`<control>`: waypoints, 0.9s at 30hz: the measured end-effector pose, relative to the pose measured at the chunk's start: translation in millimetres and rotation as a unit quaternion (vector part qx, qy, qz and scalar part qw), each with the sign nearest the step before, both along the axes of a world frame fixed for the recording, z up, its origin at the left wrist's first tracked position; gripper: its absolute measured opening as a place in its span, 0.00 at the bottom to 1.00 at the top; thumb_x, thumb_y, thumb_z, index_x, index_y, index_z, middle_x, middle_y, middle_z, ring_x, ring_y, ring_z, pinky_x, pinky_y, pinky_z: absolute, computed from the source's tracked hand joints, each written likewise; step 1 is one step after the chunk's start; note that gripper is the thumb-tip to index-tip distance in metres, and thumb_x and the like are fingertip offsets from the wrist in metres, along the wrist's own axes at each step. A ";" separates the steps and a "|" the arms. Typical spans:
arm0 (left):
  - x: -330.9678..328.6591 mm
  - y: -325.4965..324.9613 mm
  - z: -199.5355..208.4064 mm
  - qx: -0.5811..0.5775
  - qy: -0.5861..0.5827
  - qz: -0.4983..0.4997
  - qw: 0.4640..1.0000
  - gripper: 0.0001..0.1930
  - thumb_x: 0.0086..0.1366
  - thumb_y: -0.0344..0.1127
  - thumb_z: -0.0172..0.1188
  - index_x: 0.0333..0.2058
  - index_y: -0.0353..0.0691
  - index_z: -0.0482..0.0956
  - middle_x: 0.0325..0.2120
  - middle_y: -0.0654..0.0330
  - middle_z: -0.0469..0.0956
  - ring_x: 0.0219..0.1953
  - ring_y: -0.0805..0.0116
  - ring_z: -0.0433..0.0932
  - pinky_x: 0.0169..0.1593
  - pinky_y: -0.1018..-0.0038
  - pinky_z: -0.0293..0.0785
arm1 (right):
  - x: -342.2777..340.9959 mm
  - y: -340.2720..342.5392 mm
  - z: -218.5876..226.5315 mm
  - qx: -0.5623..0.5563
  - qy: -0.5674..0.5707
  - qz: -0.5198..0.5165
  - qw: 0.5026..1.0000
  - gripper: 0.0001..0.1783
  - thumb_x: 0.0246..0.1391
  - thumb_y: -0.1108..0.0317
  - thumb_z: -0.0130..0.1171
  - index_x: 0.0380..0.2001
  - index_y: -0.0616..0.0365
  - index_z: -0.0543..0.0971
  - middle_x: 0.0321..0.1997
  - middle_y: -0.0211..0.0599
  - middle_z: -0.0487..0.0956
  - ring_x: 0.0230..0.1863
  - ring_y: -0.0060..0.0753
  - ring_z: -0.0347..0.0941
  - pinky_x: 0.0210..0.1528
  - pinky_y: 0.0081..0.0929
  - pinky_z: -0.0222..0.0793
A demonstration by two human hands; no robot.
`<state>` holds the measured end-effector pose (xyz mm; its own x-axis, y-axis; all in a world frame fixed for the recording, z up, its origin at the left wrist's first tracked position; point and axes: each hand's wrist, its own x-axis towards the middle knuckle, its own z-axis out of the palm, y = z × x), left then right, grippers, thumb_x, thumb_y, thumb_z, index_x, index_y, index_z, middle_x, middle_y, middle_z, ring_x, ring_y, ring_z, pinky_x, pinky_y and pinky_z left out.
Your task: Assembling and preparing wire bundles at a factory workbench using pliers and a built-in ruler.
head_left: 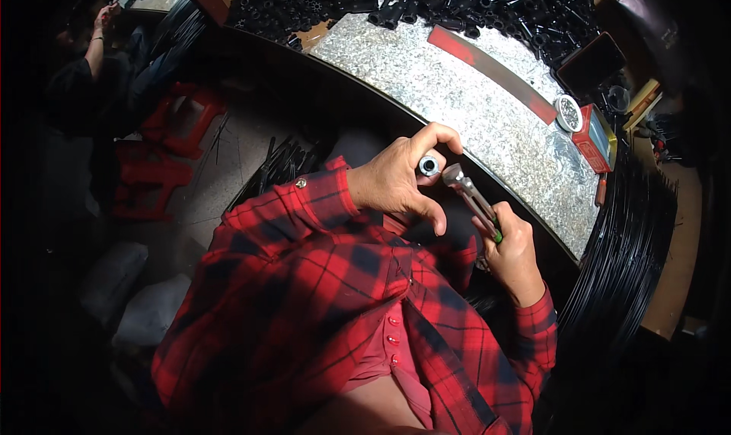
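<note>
Silver ring-ended piece (429, 165) sits in the left grip (396, 172), its round opening facing up; the curled fingers hold it, while the thumb stands apart. Right grip (509, 245) is clenched round a metal-headed tool (470, 191) with some green on its handle, the head just beside the ring; whether they touch, I cannot tell. Both hands are before the near edge of the speckled counter (457, 92). On it lie a red-and-grey strip (495, 73), a white tub (568, 114) of small shiny bits and a red box (594, 140). Black tubular parts (487, 5) crowd the far side; black rods (628, 245) bunch at the right. Red stools (183, 119) stand on the left, near another person (95, 54).

The ring piece's length is hidden inside the hand, and the palm covers the tool's lower end. Pale sacks (152, 309) are dim, the corners black, and the parts pile is cut off above.
</note>
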<state>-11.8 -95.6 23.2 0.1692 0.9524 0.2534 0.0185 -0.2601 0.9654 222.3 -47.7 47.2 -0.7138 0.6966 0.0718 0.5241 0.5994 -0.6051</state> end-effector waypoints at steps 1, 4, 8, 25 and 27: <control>-1.0 -0.2 -0.2 -0.011 -0.009 0.003 1.000 0.48 0.27 0.49 0.77 0.46 0.39 0.59 0.13 0.73 0.55 0.17 0.85 0.54 0.21 0.84 0.49 | 0.4 1.6 1.5 -0.002 0.007 -0.019 1.000 0.07 0.47 0.75 0.58 0.29 0.63 0.70 0.19 0.47 0.69 0.20 0.48 0.69 0.24 0.30 0.64; -0.6 -1.2 -1.6 -0.019 -0.013 0.003 1.000 0.48 0.28 0.48 0.77 0.47 0.39 0.58 0.13 0.74 0.53 0.17 0.85 0.53 0.22 0.84 0.48 | 2.0 9.7 5.3 0.029 0.056 -0.076 0.995 0.08 0.49 0.72 0.58 0.32 0.63 0.71 0.20 0.45 0.71 0.22 0.45 0.70 0.26 0.30 0.65; -2.0 -6.5 -7.1 -0.021 -0.033 0.012 0.999 0.48 0.29 0.47 0.77 0.48 0.40 0.57 0.13 0.74 0.53 0.17 0.85 0.52 0.22 0.84 0.47 | 8.4 18.8 15.9 0.039 0.163 -0.185 0.968 0.10 0.52 0.70 0.56 0.37 0.63 0.72 0.21 0.40 0.72 0.21 0.35 0.70 0.27 0.27 0.65; 1.7 -16.8 0.3 0.017 0.012 -0.010 1.000 0.47 0.32 0.43 0.78 0.48 0.39 0.57 0.12 0.72 0.57 0.16 0.84 0.55 0.20 0.84 0.50 | 8.4 222.4 7.0 0.258 -0.215 -0.246 0.909 0.09 0.42 0.71 0.51 0.28 0.63 0.77 0.31 0.57 0.77 0.36 0.58 0.74 0.40 0.46 0.70; 1.5 -19.1 -0.4 0.014 0.008 -0.002 1.000 0.46 0.33 0.41 0.78 0.48 0.39 0.57 0.12 0.71 0.57 0.16 0.84 0.56 0.20 0.83 0.51 | 3.0 228.4 3.4 0.236 -0.259 -0.247 0.904 0.11 0.42 0.71 0.51 0.29 0.65 0.77 0.34 0.59 0.77 0.38 0.57 0.74 0.42 0.45 0.70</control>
